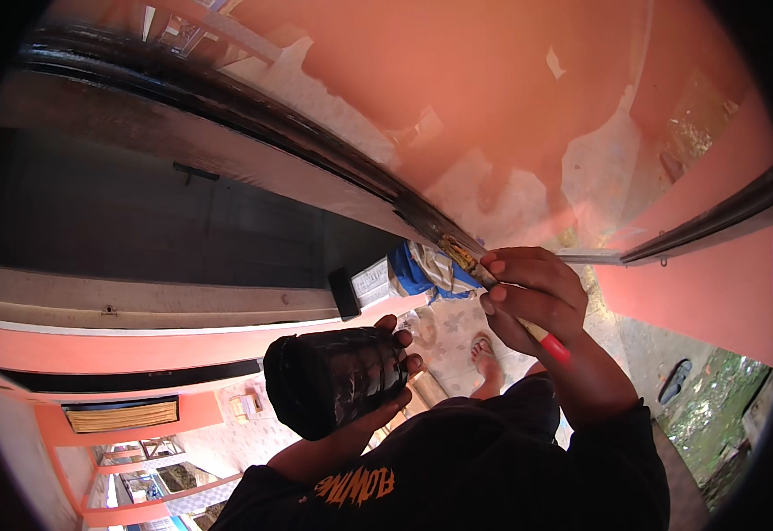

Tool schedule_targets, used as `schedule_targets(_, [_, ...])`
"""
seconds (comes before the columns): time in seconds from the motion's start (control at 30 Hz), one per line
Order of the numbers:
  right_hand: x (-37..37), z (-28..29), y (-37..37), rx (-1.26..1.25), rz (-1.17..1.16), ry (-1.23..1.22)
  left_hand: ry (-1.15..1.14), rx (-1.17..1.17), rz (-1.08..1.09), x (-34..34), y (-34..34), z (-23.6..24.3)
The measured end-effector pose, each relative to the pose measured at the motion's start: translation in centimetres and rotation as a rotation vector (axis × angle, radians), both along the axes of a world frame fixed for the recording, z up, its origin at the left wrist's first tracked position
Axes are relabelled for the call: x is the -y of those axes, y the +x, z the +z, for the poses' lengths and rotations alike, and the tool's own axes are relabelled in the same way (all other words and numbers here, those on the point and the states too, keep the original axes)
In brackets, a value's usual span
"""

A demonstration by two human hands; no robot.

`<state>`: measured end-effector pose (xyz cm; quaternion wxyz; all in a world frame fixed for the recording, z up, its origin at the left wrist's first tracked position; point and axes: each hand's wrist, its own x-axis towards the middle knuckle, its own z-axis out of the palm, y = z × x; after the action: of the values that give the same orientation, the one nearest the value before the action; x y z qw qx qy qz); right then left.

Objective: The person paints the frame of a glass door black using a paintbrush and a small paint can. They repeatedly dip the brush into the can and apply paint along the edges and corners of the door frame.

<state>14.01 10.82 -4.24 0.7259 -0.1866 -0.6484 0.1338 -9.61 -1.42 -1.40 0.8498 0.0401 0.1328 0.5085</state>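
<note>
In my left hand [395, 372] I hold a dark-coated, ribbed plastic container [338, 376], tilted with its wide end toward the left. Its inside is too dark to make out. The fingers of my right hand [537, 296] pinch a slim paintbrush [541, 334] with a pale, red-ended handle. Its head points up and left to the lower end of a long, dark, glossy wooden frame [289, 137]. Whether the bristles touch the wood, I cannot tell. Yellowish, rough patches show on the frame beside the brush head.
Blue and striped cloth or sacking [431, 270] lies just below the brush head. A glossy orange wall [457, 71] rises beyond the frame. A dark recessed panel [148, 203] fills the left. Below are my sandalled foot [482, 347] and a loose sandal [675, 380] near mossy ground.
</note>
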Motion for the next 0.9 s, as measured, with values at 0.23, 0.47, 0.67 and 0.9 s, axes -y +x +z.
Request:
schedule_targets(0.23, [0.5,-2.7,0.7,0.093,-0.014,-0.132,0.07,0.096,-0.026,-1.1,0.8,-0.7])
schedule_targets(0.47, [0.4,-0.8,0.6,-0.02,-0.001,-0.021,0.063,0.062,-0.031,-1.1,0.8,-0.7])
schedule_targets(0.67, [-0.3,-1.8,-0.5,-0.018,-0.02,-0.018,0.059,0.076,-0.03,-1.1,0.9,-0.8])
schedule_targets(0.9, [1.2,-3.3,0.9,0.084,-0.026,-0.142,0.077,0.064,-0.059,-1.5,0.7,-0.8])
